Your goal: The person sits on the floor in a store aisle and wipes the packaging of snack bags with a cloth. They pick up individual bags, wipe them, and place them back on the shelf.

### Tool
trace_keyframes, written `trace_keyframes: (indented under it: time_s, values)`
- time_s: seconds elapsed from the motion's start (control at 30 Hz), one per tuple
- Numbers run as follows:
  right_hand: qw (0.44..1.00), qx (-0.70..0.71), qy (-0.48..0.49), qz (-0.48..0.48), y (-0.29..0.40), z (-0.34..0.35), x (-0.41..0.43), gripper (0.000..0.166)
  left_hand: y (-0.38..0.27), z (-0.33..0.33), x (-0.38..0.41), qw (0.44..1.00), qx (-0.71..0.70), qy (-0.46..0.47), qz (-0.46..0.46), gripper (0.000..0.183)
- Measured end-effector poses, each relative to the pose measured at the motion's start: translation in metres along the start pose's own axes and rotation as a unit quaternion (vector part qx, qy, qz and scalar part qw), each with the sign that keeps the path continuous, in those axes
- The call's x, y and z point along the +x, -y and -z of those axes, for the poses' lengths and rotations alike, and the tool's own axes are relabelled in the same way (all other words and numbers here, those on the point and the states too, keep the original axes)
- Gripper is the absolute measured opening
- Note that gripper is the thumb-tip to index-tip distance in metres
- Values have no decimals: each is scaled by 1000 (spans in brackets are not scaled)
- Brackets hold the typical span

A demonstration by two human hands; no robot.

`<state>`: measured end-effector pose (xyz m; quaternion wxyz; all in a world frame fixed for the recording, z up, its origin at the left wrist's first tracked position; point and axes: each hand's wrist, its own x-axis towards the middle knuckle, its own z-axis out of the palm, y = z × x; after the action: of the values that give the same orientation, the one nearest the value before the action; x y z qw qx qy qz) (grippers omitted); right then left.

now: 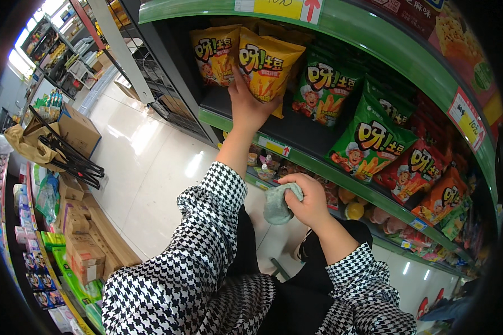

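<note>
My left hand point(252, 102) grips the lower part of a yellow potato-snack bag point(263, 63), its thumb and fingers spread around the two sides. Another yellow snack bag point(214, 52) stands just left of it on the dark shelf board point(285, 127). Lower and nearer to me, my right hand point(309, 199) is closed around a bunched grey-green cloth point(278, 205), in front of the shelf edge. Green snack bags point(369, 144) stand to the right, one leaning out over the green shelf lip. Whether the held bag rests on the board is hidden by my hand.
Red point(417, 169) and orange bags point(444, 197) fill the right end. A green-edged shelf point(360, 27) hangs above; packaged foods point(354, 209) sit below. Cardboard boxes point(86, 255) and a folded black-framed item point(69, 155) stand left. Another person's leg point(448, 310) shows lower right.
</note>
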<state>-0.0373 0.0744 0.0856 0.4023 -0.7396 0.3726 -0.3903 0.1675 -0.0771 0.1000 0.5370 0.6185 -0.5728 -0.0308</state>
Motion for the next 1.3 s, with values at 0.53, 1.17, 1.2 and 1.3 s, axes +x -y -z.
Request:
trace_keyframes:
  time_s: [0.53, 1.17, 1.2, 1.3]
  values:
    - [1000, -11, -6, -19, -5, 9, -5, 25, 11, -34, 7, 989, 139, -47, 14, 125]
    - [997, -24, -75, 27, 4, 22, -15, 23, -39, -33, -34, 979, -45, -21, -198, 55]
    - [994, -18, -103, 36, 5, 28, -16, 22, -48, -31, -40, 981, -100, 65, -154, 48]
    - [984, 29, -175, 6, 10, 45, -23, 18, -64, -40, -67, 947, -245, 196, -69, 62]
